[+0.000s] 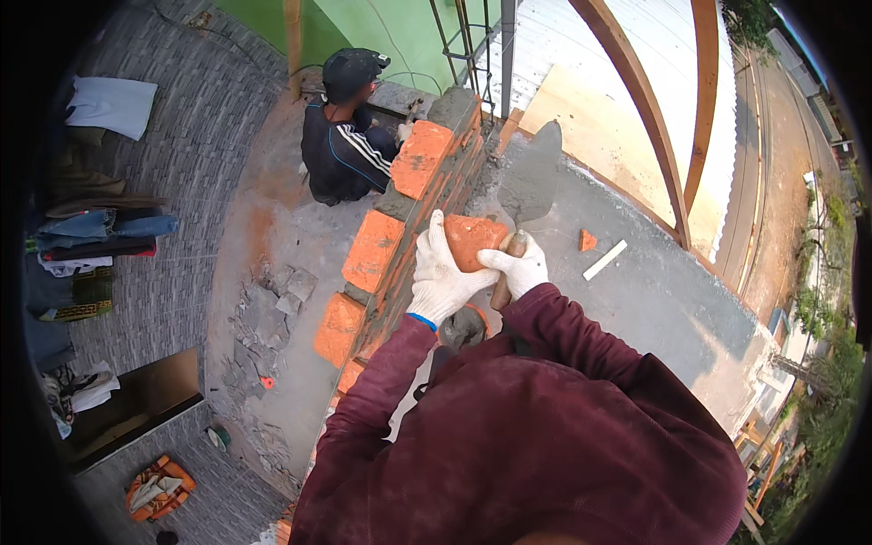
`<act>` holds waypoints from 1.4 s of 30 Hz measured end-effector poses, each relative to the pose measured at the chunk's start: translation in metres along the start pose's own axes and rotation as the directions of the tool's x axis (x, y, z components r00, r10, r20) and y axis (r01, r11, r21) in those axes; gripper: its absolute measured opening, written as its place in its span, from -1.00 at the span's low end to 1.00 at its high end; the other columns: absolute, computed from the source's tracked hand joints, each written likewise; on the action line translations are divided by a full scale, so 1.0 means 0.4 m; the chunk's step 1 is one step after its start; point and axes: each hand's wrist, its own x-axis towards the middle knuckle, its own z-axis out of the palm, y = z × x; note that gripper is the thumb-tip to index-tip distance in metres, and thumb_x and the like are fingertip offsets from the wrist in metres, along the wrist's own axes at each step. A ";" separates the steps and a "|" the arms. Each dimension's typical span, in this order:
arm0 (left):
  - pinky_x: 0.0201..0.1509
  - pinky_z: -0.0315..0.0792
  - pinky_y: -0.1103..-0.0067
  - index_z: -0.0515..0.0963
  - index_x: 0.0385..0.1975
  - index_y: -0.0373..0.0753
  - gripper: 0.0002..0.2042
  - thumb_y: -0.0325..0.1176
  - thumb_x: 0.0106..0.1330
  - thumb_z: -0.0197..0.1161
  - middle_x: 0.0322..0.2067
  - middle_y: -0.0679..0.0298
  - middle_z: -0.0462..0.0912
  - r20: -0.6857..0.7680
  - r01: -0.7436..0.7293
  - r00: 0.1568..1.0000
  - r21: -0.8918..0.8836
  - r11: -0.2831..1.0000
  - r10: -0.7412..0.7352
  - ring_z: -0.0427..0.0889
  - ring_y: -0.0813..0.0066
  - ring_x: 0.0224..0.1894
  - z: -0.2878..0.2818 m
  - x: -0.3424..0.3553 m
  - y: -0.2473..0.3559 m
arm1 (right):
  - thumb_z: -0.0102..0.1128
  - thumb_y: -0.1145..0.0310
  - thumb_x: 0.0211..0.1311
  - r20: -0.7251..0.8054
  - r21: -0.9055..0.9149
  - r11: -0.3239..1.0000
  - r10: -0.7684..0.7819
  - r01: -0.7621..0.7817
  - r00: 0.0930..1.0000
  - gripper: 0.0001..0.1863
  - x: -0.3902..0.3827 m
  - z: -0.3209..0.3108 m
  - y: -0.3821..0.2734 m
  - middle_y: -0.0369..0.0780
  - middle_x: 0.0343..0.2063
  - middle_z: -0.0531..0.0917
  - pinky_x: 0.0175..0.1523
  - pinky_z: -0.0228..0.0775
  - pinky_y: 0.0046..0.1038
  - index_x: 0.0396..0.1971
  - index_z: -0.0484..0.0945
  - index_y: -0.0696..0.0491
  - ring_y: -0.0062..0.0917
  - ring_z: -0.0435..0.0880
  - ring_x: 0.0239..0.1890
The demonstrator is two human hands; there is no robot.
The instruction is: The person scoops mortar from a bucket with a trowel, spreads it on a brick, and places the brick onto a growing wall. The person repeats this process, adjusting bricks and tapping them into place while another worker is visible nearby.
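1. A person in a dark red long-sleeved top looks down from a height at a partly built red brick wall (400, 232), which runs away from them toward the top of the view.
2. The left hand (439, 272), in a white knit glove, grips a broken piece of red brick (472, 240) from the left, its fingers curled over the top edge.
3. The right hand (520, 269), also in a white glove, presses against the right side of the same brick piece while it is closed on the wooden handle of a trowel (530, 182).
4. The trowel's blade points up and away, coated in grey mortar, above a grey concrete slab (636, 272).
5. The brick piece sits just above the near end of the wall, between the two hands.
6. On the slab lie a small brick fragment (587, 240) and a short white stick (605, 260), near each other.
7. Beyond the wall, another person in a dark cap and striped jacket (345, 136) crouches on the floor below.
8. At the far left lie folded clothes (109, 232); at the lower left, an orange bag (159, 486).
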 end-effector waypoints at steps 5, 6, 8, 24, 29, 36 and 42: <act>0.49 0.25 0.16 -0.13 0.56 -0.29 0.35 -0.02 -0.22 0.68 0.42 -0.16 0.12 -0.070 0.035 0.997 -0.064 0.997 -0.040 0.17 -0.10 0.49 0.026 0.175 0.080 | 0.55 0.40 0.09 0.156 0.147 0.942 0.279 -0.302 0.948 -0.64 0.122 -0.016 -0.205 -0.23 -0.26 0.64 -0.17 0.53 -0.40 -0.18 0.56 0.14 -0.49 0.67 -0.21; 0.51 0.23 0.21 -0.11 0.55 -0.32 0.33 -0.05 -0.21 0.68 0.44 -0.16 0.12 -0.074 0.038 0.996 -0.131 0.991 -0.048 0.17 -0.04 0.50 0.015 0.218 0.084 | 0.51 0.35 0.16 0.171 0.095 0.945 0.294 -0.313 0.940 -0.59 0.176 -0.039 -0.194 -0.18 -0.19 0.64 -0.12 0.58 -0.38 -0.09 0.53 0.16 -0.45 0.69 -0.16; 0.52 0.21 0.26 -0.08 0.54 -0.36 0.32 -0.03 -0.21 0.67 0.44 -0.15 0.15 -0.065 0.022 0.997 -0.235 0.972 -0.039 0.21 -0.02 0.48 -0.006 0.314 0.077 | 0.46 0.29 0.25 0.159 0.070 0.950 0.290 -0.303 0.944 -0.52 0.271 -0.075 -0.195 -0.09 -0.08 0.65 -0.03 0.64 -0.32 0.05 0.47 0.19 -0.38 0.72 -0.06; 0.43 0.37 0.25 0.22 0.43 -0.40 0.22 0.08 -0.28 0.72 0.31 -0.14 0.36 -0.153 -0.008 0.987 0.237 0.972 0.045 0.40 -0.06 0.35 -0.019 1.026 -0.012 | 0.37 0.26 0.34 -0.398 -0.071 0.774 0.556 -0.629 0.730 -0.71 0.197 -0.746 -0.058 -0.19 -0.37 0.65 -0.34 0.67 -0.35 -0.18 0.50 0.14 -0.44 0.70 -0.44; 0.46 0.33 0.26 0.20 0.45 -0.41 0.25 0.09 -0.29 0.72 0.33 -0.14 0.34 -0.096 -0.001 0.995 0.275 0.961 0.029 0.37 -0.04 0.38 0.019 1.049 -0.013 | 0.35 0.27 0.37 -0.354 -0.018 0.764 0.599 -0.645 0.719 -0.70 0.169 -0.776 -0.047 -0.18 -0.34 0.65 -0.32 0.67 -0.35 -0.12 0.49 0.16 -0.44 0.70 -0.41; 0.47 0.30 0.27 0.19 0.45 -0.40 0.25 0.11 -0.29 0.71 0.34 -0.14 0.33 -0.085 0.000 0.996 0.281 0.960 0.025 0.35 -0.04 0.40 0.050 1.064 -0.015 | 0.33 0.26 0.37 -0.351 -0.084 0.776 0.564 -0.625 0.747 -0.67 0.190 -0.743 -0.053 -0.17 -0.29 0.66 -0.26 0.66 -0.33 -0.08 0.49 0.17 -0.43 0.70 -0.35; 0.46 0.31 0.28 0.20 0.45 -0.37 0.26 0.14 -0.30 0.70 0.33 -0.13 0.34 -0.082 -0.013 0.996 0.311 0.950 0.040 0.37 -0.05 0.37 0.065 1.078 -0.022 | 0.35 0.26 0.34 -0.340 -0.145 0.745 0.580 -0.651 0.740 -0.64 0.213 -0.750 -0.050 -0.21 -0.28 0.65 -0.26 0.63 -0.33 -0.04 0.49 0.16 -0.44 0.69 -0.34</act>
